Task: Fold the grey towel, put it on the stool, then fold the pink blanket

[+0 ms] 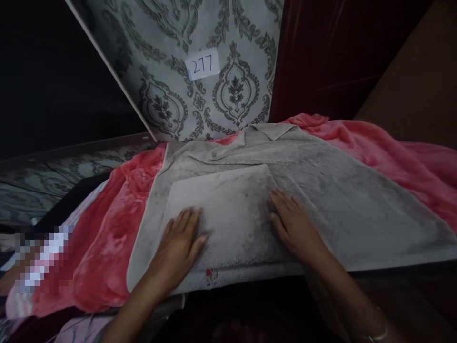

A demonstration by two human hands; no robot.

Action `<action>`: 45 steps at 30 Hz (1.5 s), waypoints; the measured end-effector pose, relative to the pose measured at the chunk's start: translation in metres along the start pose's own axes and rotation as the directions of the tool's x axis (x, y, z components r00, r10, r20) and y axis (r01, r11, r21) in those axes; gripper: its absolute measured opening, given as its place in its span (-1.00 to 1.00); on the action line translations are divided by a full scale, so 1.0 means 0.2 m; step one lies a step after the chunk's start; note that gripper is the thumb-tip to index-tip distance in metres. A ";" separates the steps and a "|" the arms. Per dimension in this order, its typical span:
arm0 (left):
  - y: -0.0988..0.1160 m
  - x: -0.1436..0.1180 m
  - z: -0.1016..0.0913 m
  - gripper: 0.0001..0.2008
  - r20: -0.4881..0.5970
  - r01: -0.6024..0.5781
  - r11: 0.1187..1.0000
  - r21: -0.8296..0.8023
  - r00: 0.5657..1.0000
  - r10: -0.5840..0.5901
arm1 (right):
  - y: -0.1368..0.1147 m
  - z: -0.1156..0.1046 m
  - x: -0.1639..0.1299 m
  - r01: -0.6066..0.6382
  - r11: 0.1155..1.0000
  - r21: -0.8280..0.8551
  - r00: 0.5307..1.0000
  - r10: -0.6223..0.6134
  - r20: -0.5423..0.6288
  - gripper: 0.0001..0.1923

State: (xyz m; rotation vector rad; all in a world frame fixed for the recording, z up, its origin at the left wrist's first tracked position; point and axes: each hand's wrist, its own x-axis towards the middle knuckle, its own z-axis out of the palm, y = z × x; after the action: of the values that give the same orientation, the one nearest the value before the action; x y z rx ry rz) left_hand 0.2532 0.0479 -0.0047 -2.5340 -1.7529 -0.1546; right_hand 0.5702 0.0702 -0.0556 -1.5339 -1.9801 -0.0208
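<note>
A pink blanket [107,228] spreads from nine o'clock. The left hand [180,238] lies flat, fingers spread, on a grey towel [250,190] at centre; at three o'clock the right hand [294,226] presses flat, grasping nothing.

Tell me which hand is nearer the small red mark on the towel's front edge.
Left. The left hand lies just up-left of the red mark; the right hand rests farther right on the grey towel.

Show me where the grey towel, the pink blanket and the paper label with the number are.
grey towel [339,200]: head view, on its flat right half.
pink blanket [107,238]: head view, on the folds left of the towel.
paper label [203,63]: head view, on the written number 277.
</note>
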 end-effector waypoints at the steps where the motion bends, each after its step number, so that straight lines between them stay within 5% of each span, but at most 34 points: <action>1: 0.04 0.08 -0.03 -0.42 0.013 -0.051 0.999 -0.013 0.999 0.051 | 0.00 0.00 0.06 0.014 1.000 0.007 1.000 -0.014 0.001 -0.42; 5: 0.24 0.47 -0.07 -0.40 0.072 -0.217 0.976 -0.033 0.973 0.219 | -0.04 0.06 0.28 0.072 0.997 -0.017 0.994 -0.071 0.077 -0.39; 8: 0.34 0.71 0.01 -0.41 0.071 -0.211 0.977 -0.035 0.974 0.213 | -0.05 0.13 0.36 0.046 0.996 -0.074 0.985 -0.033 0.169 -0.38; 11: 0.36 0.81 0.13 -0.42 0.002 -0.171 0.985 -0.008 0.985 0.171 | -0.03 0.20 0.36 0.015 0.993 -0.118 0.980 0.009 0.197 -0.37; 17: 0.25 0.78 0.18 -0.37 -0.009 -0.186 0.982 0.023 0.983 0.186 | -0.02 0.21 0.33 0.016 0.991 -0.133 0.971 0.017 0.237 -0.36; 26: -0.26 0.63 0.13 -0.34 0.018 0.029 0.998 0.058 0.999 -0.030 | 0.00 0.22 0.33 0.013 0.995 -0.102 0.971 0.011 0.238 -0.36; 33: -0.41 0.56 0.20 -0.34 -0.065 0.235 0.971 -0.035 0.970 -0.236 | -0.02 0.21 0.34 -0.006 0.990 -0.137 0.960 0.044 0.277 -0.36; 36: -0.47 0.54 0.20 -0.35 -0.073 0.226 0.970 -0.088 0.970 -0.232 | -0.03 0.19 0.35 -0.006 0.990 -0.139 0.949 0.050 0.313 -0.34; 39: -0.47 0.51 0.12 -0.35 0.023 0.276 0.957 -0.084 0.961 -0.275 | -0.03 0.17 0.37 -0.007 0.990 -0.139 0.950 0.050 0.308 -0.35; 42: -0.33 0.45 0.01 -0.34 0.089 0.336 0.942 -0.010 0.938 -0.334 | -0.05 0.14 0.36 -0.026 0.991 -0.133 0.952 0.065 0.300 -0.36; 45: -0.09 0.33 -0.05 -0.37 0.031 0.084 0.996 -0.001 0.996 -0.084 | -0.12 0.07 0.30 -0.008 0.992 -0.125 0.966 0.040 0.254 -0.37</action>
State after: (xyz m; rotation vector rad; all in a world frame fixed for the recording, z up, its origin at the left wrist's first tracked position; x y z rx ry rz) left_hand 0.2586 0.1156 0.0122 -2.4789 -1.8725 -0.1218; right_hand 0.5348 0.1191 -0.0294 -1.7120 -2.1963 0.0702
